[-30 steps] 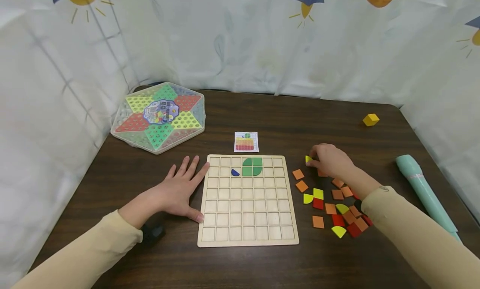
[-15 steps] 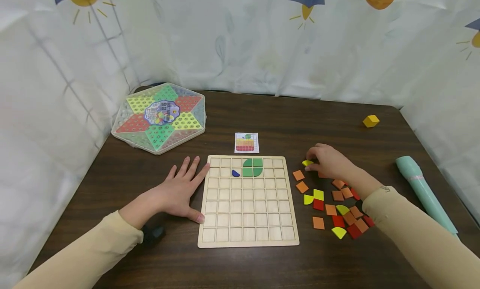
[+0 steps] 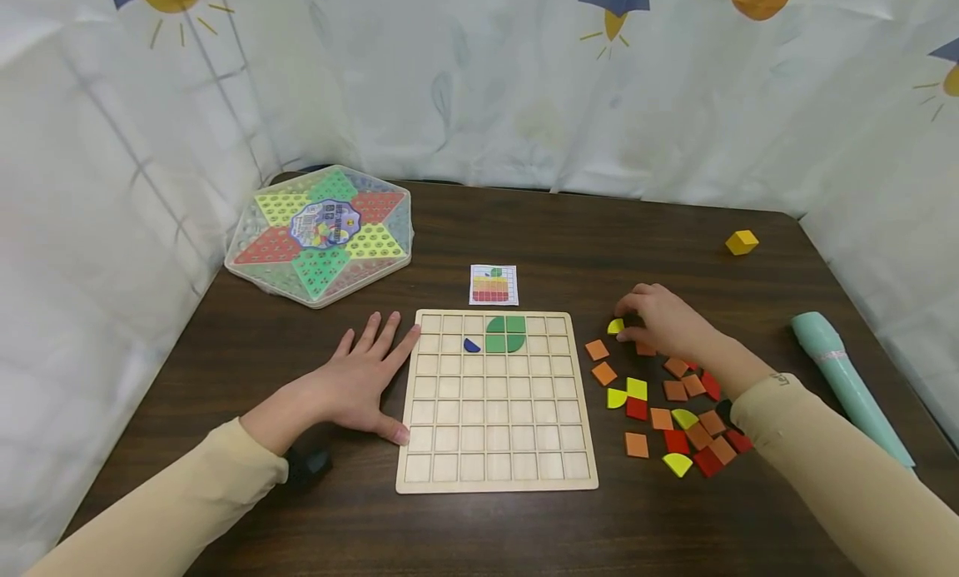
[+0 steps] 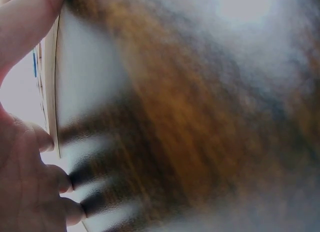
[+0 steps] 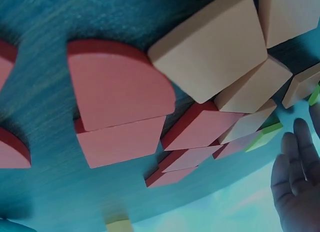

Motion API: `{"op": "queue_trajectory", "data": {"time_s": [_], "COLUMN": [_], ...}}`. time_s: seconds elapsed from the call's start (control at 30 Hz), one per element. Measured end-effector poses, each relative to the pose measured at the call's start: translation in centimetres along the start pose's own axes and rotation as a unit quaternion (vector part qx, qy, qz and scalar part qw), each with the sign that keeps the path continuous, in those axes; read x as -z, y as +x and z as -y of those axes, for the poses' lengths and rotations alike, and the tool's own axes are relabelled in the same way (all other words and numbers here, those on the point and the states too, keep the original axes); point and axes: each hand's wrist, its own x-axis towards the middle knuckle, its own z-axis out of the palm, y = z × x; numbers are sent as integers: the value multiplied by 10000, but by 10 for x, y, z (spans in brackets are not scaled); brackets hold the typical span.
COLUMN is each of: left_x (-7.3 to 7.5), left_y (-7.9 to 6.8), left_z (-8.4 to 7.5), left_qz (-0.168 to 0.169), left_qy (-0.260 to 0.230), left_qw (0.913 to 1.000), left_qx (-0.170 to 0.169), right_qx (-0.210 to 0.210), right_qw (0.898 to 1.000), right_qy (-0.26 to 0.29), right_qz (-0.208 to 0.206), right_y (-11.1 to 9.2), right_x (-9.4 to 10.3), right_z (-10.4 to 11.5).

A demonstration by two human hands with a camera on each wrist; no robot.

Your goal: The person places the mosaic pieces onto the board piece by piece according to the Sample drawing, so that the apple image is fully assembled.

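Observation:
A wooden grid board [image 3: 498, 486] lies in front of me in the head view. Green tiles [image 3: 496, 342] form a leaf shape near its top, with a small blue tile [image 3: 471, 345] to their left. My left hand [image 3: 352, 390] rests with spread fingers along the board's left edge, thumb and a fingertip touching the rim. To the right of the board, my right hand [image 3: 659, 319] pinches a yellow quarter-circle tile [image 3: 615, 326] between thumb and fingers, low over the table. An orange tile [image 3: 645, 349] lies partly hidden under this hand.
Loose orange, red and yellow tiles [image 3: 698, 435] lie scattered right of the board. A small pattern card [image 3: 493, 285] sits behind it. A Chinese checkers box [image 3: 322, 231] stands back left, a yellow block [image 3: 742, 242] back right, and a teal microphone-shaped object [image 3: 850, 385] far right.
The yellow quarter-circle tile has turned in my right hand's fingers, its position shifting only slightly. My left hand stays in place on the board's edge.

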Motion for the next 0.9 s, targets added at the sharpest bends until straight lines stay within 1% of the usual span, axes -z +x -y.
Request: {"op": "queue_trajectory", "data": {"time_s": [0.13, 0.27, 0.37, 0.43, 0.63, 0.77, 0.9], "left_x": [-1, -1, -1, -1, 0, 0, 1], "left_y": [-1, -3, -4, -5, -7, -6, -2], "left_z": [1, 3, 2, 2, 2, 2, 0], "left_qz": [6, 20, -10, -15, -5, 6, 22], "left_qy": [-10, -9, -33, -38, -58, -49, -5], "left_qw": [10000, 10000, 10000, 10000, 10000, 10000, 9999], "left_qx": [15, 13, -24, -15, -5, -49, -120], "right_qx": [44, 35, 28, 98, 477, 747, 1000], "right_qw": [10000, 10000, 9999, 9997, 9979, 9954, 9929], "right_qy": [-47, 34, 159, 230, 368, 484, 517], "right_qz": [-66, 23, 44, 8, -220, -360, -375], "right_y": [1, 1, 2, 3, 7, 13, 21], "right_x": [-1, 0, 0, 1, 1, 0, 1], "right_z": [-2, -2, 1, 6, 31, 53, 77]}}
